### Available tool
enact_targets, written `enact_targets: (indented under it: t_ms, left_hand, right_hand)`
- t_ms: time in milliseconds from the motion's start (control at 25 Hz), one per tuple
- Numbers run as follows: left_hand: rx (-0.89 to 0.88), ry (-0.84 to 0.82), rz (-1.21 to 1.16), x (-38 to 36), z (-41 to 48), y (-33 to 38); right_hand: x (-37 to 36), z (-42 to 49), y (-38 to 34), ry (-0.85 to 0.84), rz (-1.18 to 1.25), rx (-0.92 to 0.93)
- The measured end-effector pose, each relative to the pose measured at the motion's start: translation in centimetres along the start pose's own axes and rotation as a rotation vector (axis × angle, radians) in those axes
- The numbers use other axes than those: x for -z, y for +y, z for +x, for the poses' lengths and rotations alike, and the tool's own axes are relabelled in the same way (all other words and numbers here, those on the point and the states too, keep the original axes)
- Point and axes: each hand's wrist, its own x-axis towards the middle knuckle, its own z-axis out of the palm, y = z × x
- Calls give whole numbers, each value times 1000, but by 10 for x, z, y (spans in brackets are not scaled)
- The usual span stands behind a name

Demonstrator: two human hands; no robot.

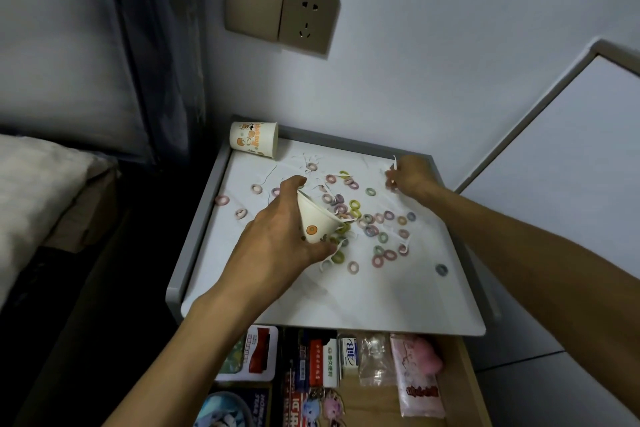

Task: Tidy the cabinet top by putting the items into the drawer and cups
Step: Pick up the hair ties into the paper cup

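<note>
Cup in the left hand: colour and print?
The cup is white with an orange cartoon face print; head view shows it.

Both arms are bare and stretched out over the table (pixel 346 302). The left forearm comes in over the near left corner, wrist pretty much straight, back of the left hand (pixel 277 239) facing up. It's wrapped round a tilted paper cup (pixel 317 218) over the middle of the table, thumb up along the far side of it, fingers curled underneath. The right forearm comes in over the table's right edge and reaches further, toward the far right corner, wrist straight too. The right hand (pixel 410 177) hangs there knuckles up, fingers bunched, pinching a thin white floss pick (pixel 394 162) at the fingertips
</note>
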Motion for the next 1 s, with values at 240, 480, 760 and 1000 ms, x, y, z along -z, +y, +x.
enact_targets:
  t_ms: [240, 480, 760, 1000]
  left_hand:
    - [9, 1, -21, -4, 0, 3]
    - [7, -1, -95, -10, -1, 8]
    - [-27, 41, -102, -5, -4, 14]
    - [-24, 93, -44, -2, -6, 16]
  right_hand:
    - [76, -58, -41, -367, 272, 439]
    - [86, -130, -99, -623, -183, 852]
    - [81, -139, -89, -364, 187, 673]
    - [53, -149, -79, -539, 487, 444]
